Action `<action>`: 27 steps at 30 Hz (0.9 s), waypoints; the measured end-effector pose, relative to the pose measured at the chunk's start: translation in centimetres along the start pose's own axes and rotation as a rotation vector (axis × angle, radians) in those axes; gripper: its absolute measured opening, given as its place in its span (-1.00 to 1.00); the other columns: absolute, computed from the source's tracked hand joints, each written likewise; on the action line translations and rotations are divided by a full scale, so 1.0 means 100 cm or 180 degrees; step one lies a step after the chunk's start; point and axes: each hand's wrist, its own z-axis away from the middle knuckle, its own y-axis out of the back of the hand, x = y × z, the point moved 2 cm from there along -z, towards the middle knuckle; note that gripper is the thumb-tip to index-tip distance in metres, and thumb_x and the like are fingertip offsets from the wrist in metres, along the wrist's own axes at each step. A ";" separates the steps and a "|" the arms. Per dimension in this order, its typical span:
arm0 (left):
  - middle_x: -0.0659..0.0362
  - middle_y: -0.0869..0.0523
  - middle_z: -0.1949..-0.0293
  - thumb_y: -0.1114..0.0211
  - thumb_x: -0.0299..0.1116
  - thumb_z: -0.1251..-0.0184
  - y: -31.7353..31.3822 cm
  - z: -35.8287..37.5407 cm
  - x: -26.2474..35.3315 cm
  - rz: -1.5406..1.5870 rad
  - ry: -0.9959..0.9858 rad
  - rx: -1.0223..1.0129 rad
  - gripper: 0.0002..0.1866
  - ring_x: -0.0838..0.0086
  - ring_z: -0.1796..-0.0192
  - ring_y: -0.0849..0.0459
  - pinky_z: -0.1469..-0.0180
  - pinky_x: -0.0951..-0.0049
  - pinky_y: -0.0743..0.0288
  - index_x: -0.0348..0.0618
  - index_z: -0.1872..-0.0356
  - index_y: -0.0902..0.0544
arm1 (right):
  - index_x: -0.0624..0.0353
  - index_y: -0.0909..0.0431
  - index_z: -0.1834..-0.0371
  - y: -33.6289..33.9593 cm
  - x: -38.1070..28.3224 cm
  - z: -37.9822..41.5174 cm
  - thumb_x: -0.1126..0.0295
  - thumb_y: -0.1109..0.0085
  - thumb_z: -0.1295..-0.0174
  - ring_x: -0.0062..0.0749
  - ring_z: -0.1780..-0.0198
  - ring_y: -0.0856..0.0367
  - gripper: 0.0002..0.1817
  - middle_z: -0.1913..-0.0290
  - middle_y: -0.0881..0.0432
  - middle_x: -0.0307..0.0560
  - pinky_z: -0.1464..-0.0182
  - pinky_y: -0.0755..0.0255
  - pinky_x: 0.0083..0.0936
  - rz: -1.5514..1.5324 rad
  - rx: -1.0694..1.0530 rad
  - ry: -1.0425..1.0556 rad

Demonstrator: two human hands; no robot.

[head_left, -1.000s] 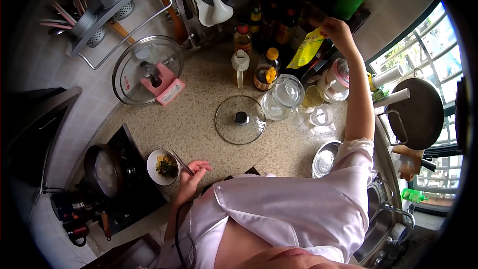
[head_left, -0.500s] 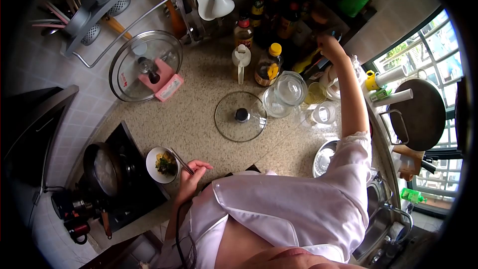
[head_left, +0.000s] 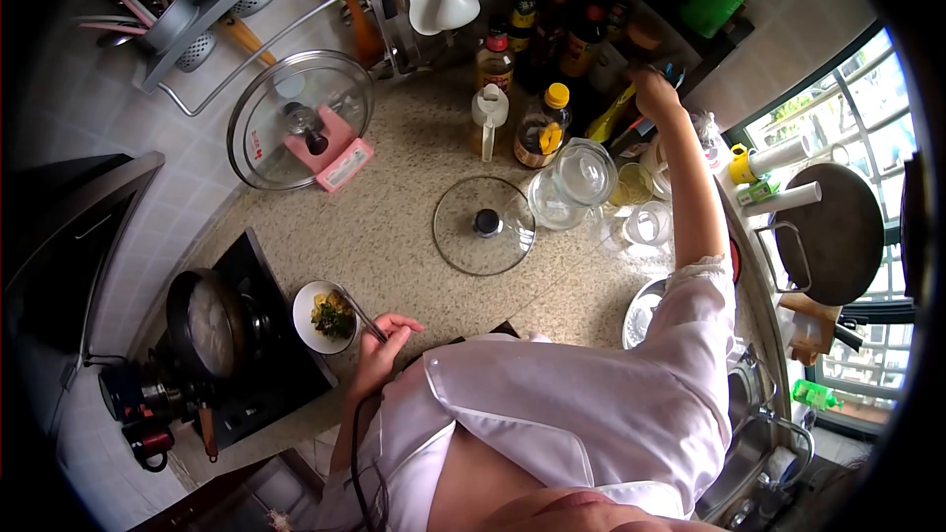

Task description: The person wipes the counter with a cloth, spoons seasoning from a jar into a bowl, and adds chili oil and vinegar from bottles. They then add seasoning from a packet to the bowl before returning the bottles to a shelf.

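Note:
My left hand (head_left: pixel 378 355) is closed around a pair of chopsticks (head_left: pixel 361 315), whose tips reach over a white bowl (head_left: pixel 307 335). Inside the bowl is chopped food (head_left: pixel 331 316), dark green and yellow. My right arm stretches to the dark back corner, where my right hand (head_left: pixel 655 99) is curled among upright things. Something blue (head_left: pixel 674 73) shows beside its fingers, and a yellow item (head_left: pixel 613 116) stands just to the left. What these fingers grip is too dark to make out.
Left of the bowl, a pan (head_left: pixel 212 325) sits on a black cooktop (head_left: pixel 281 365). A glass lid (head_left: pixel 463 244) lies on the counter beside a glass jar (head_left: pixel 567 192) and a sauce bottle (head_left: pixel 542 138). Another lid (head_left: pixel 261 138) leans in a pink stand (head_left: pixel 343 166). A sink (head_left: pixel 729 463) is at right.
The whole view has shifted slightly. My left hand still holds the chopsticks at the bowl, and my right hand remains in the back corner.

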 end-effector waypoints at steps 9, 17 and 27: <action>0.12 -0.75 0.22 -0.16 -0.44 -0.33 -0.002 0.006 -0.008 0.0140 0.0010 0.0145 -0.84 0.60 0.22 -0.61 0.08 0.57 -0.42 -0.30 0.18 -0.63 | 0.17 -0.59 -0.02 0.058 -0.099 0.010 0.00 -0.32 -0.10 0.02 0.02 -0.62 -0.46 0.09 -0.64 0.17 -0.02 -0.47 -0.21 -0.1611 -0.0143 0.0627; 0.12 -0.75 0.24 -0.18 -0.46 -0.31 -0.005 0.012 -0.004 0.0075 0.0024 0.0273 -0.85 0.62 0.24 -0.61 0.11 0.57 -0.41 -0.29 0.18 -0.63 | 0.17 -0.60 0.11 0.035 -0.140 0.002 0.12 -0.47 0.20 0.03 0.12 -0.64 -0.44 0.20 -0.67 0.12 0.07 -0.52 -0.23 -0.1145 -0.0688 0.0558; 0.12 -0.75 0.24 -0.17 -0.48 -0.30 0.004 0.017 -0.018 0.0179 0.0072 0.0463 -0.86 0.60 0.24 -0.61 0.12 0.56 -0.42 -0.28 0.19 -0.63 | 0.24 -0.67 0.22 0.044 -0.097 -0.029 0.09 -0.40 0.17 0.04 0.15 -0.68 -0.50 0.24 -0.69 0.20 0.08 -0.55 -0.23 -0.1406 0.0388 -0.0109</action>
